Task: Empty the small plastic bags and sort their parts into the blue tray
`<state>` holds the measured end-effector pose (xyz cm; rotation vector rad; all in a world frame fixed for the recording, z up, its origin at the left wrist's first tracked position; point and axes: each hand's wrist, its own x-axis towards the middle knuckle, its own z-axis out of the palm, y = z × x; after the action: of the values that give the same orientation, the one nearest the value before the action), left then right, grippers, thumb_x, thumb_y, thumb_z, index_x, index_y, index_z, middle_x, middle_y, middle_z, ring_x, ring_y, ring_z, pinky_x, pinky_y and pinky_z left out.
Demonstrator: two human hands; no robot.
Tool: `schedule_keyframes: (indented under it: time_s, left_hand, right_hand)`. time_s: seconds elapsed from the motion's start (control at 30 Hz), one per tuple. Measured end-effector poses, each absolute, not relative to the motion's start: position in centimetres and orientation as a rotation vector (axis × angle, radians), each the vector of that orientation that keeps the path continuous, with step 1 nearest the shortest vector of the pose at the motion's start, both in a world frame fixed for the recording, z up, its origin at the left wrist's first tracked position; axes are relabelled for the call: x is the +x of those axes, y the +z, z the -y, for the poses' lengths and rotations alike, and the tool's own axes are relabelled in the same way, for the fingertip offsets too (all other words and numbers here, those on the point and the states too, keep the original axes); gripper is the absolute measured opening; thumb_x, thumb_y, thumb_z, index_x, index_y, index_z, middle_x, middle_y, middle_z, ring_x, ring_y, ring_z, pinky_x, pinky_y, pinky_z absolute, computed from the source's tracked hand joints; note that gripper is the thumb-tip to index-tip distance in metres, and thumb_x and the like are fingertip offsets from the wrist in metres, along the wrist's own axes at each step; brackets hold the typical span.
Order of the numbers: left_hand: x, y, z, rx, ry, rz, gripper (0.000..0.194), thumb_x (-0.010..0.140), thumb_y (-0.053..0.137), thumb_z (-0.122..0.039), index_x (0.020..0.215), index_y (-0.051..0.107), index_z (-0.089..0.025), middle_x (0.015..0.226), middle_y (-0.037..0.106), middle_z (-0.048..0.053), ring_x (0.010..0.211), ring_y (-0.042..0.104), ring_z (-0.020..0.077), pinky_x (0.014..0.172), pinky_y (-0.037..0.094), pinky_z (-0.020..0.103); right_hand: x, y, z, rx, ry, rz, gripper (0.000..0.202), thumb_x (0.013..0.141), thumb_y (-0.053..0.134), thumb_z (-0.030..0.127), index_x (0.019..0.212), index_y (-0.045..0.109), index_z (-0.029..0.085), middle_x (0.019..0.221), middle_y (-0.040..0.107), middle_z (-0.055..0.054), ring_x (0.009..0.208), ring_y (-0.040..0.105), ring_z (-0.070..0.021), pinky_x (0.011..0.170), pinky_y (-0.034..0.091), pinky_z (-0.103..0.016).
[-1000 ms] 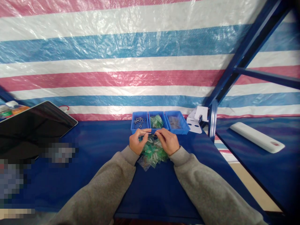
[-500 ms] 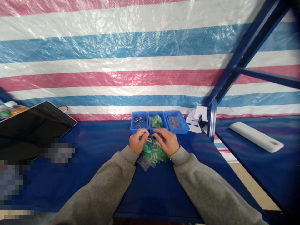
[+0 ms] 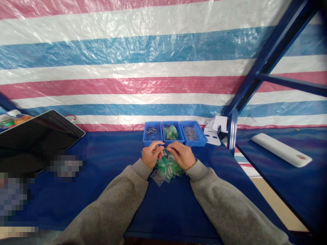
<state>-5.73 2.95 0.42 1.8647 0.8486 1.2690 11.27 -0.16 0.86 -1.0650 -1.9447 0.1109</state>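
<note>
My left hand (image 3: 150,155) and my right hand (image 3: 184,156) meet above a pile of small clear and green bags (image 3: 167,166). Between their pinched fingertips is a thin metallic piece (image 3: 165,148), too small to make out fully. Just beyond stand three blue bins side by side. Metal pins (image 3: 152,132) lie in the left bin (image 3: 144,137), green bags (image 3: 171,132) in the middle bin (image 3: 173,142), and clear bags (image 3: 190,133) in the right bin (image 3: 200,142).
A dark flat screen (image 3: 43,136) lies at the left of the blue table (image 3: 102,156). White bent brackets (image 3: 216,131) rest right of the bins, by a blue metal frame (image 3: 233,131). Farther right is a long white object (image 3: 281,149).
My fingertips have come closer together, and the left fingers have curled in more around the small piece. The bins and the pile have not moved.
</note>
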Motion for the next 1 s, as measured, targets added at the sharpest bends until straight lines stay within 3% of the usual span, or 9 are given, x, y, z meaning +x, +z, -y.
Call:
schedule_keyframes:
  time_s: [0.13,0.27,0.37,0.5,0.6,0.73,0.87,0.93,1.0]
  left_hand:
    - [-5.7,0.6,-2.9,2.047,1.347,-0.870,0.019,0.082,0.056,-0.031,0.091,0.066,-0.017,0.074,0.069,0.003,0.060,0.063,0.0126,0.060,0.052,0.024]
    - [-5.9,1.2,-2.6,2.195,1.359,-0.896,0.022,0.086,0.049,-0.029,0.077,0.066,-0.017,0.064,0.067,0.001,0.055,0.060,0.0114,0.059,0.050,0.023]
    - [-6.5,2.5,-3.2,2.337,1.493,-0.961,0.022,0.086,0.049,-0.026,0.072,0.064,-0.017,0.069,0.066,0.003,0.066,0.060,0.0135,0.067,0.047,0.026]
    - [-7.0,4.9,-5.5,2.379,1.689,-1.171,0.020,0.087,0.046,-0.024,0.080,0.064,-0.017,0.081,0.064,0.006,0.082,0.058,0.0174,0.079,0.044,0.031]
    - [-6.8,5.6,-6.9,2.595,1.429,-1.381,0.014,0.083,0.051,-0.024,0.085,0.064,-0.018,0.097,0.062,0.008,0.097,0.053,0.0232,0.088,0.038,0.039]
    - [-6.4,4.7,-6.3,2.693,1.211,-1.547,0.031,0.080,0.053,-0.021,0.111,0.057,-0.020,0.120,0.052,0.011,0.107,0.048,0.0269,0.089,0.036,0.040]
    - [-7.3,3.5,-4.7,2.671,1.064,-1.482,0.018,0.084,0.046,-0.023,0.093,0.061,-0.021,0.087,0.063,0.005,0.081,0.058,0.0175,0.075,0.042,0.028]
    - [-8.0,3.2,-3.8,2.624,0.864,-1.561,0.012,0.080,0.052,-0.028,0.086,0.061,-0.022,0.074,0.062,0.003,0.069,0.058,0.0167,0.065,0.042,0.026]
    - [-8.6,2.9,-3.0,2.605,0.708,-1.657,0.021,0.071,0.063,-0.038,0.083,0.061,-0.021,0.074,0.061,0.004,0.070,0.058,0.0196,0.062,0.043,0.027]
  right_hand:
    - [11.2,0.8,0.1,-1.125,0.053,1.921,0.029,0.092,0.036,0.031,0.078,0.058,0.018,0.070,0.058,-0.004,0.067,0.056,-0.0140,0.064,0.043,-0.025]
    - [11.4,0.9,0.2,-1.149,0.068,1.911,0.035,0.093,0.032,0.032,0.076,0.059,0.018,0.068,0.059,-0.004,0.065,0.057,-0.0139,0.065,0.044,-0.025]
    - [11.7,0.8,0.1,-1.167,0.070,1.863,0.035,0.094,0.030,0.032,0.085,0.062,0.018,0.075,0.063,-0.005,0.072,0.059,-0.0150,0.068,0.045,-0.026]
    - [11.8,0.5,-0.2,-1.223,0.026,1.825,0.033,0.093,0.034,0.032,0.081,0.062,0.017,0.072,0.063,-0.005,0.068,0.059,-0.0144,0.066,0.044,-0.025]
    - [11.9,0.2,-0.5,-1.252,-0.013,1.829,0.030,0.091,0.039,0.031,0.079,0.062,0.017,0.073,0.064,-0.004,0.067,0.059,-0.0139,0.065,0.042,-0.024]
    - [12.2,-0.4,-1.0,-1.359,-0.068,1.834,0.025,0.088,0.043,0.030,0.079,0.063,0.018,0.072,0.064,-0.004,0.065,0.057,-0.0137,0.061,0.039,-0.024]
    - [12.5,-0.7,-1.4,-1.455,-0.069,1.884,0.021,0.085,0.048,0.030,0.076,0.064,0.020,0.065,0.060,-0.002,0.061,0.055,-0.0139,0.057,0.036,-0.024]
    - [12.5,-0.8,-1.4,-1.450,-0.064,1.902,0.020,0.084,0.048,0.030,0.076,0.064,0.020,0.065,0.060,-0.002,0.060,0.054,-0.0138,0.056,0.036,-0.024]
    - [12.4,-0.7,-1.4,-1.428,-0.063,1.911,0.020,0.085,0.047,0.030,0.077,0.064,0.020,0.066,0.061,-0.002,0.061,0.055,-0.0138,0.056,0.036,-0.024]
